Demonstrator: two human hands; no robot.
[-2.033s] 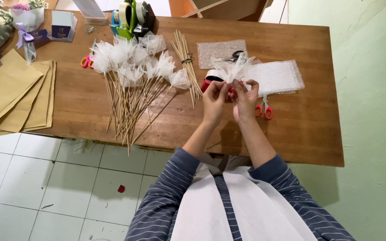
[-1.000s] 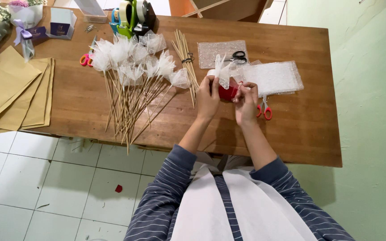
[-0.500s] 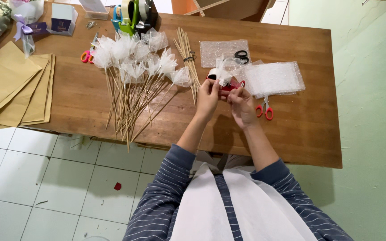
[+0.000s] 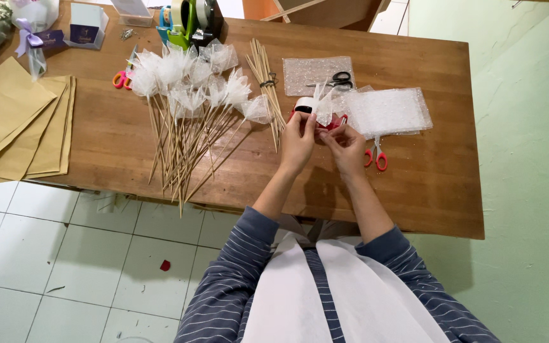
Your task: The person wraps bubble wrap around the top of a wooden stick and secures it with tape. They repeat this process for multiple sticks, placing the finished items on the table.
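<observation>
Both hands up over the far middle of the table [image 4: 414, 190], close together. Left hand [image 4: 298, 141] has its fingers closed around a small red piece [image 4: 333, 122] wrapped in clear film [image 4: 323, 105], held just above the wood; right hand [image 4: 345, 145] meets it from the other side, fingers pinched on the lower edge of the same film. Whether the red piece rests on the table or is lifted clear cannot be told. A white tape roll [image 4: 304, 103] sits touching the bundle, just beyond the left fingers. Just right of the right fingers, red-handled scissors [image 4: 376, 155] lie flat; beyond them a stack of bubble wrap [image 4: 387, 110]. Farther out past both hands, black scissors [image 4: 336, 80] rest on another bubble sheet [image 4: 316, 71]. Left of the left fingers, a banded bunch of bare skewers [image 4: 263, 67], then a wide fan of skewers with film-wrapped tops [image 4: 185, 95]. Well to the left, brown paper sheets [image 4: 14, 121] overhang the table edge. Striped sleeves and white apron below.
</observation>
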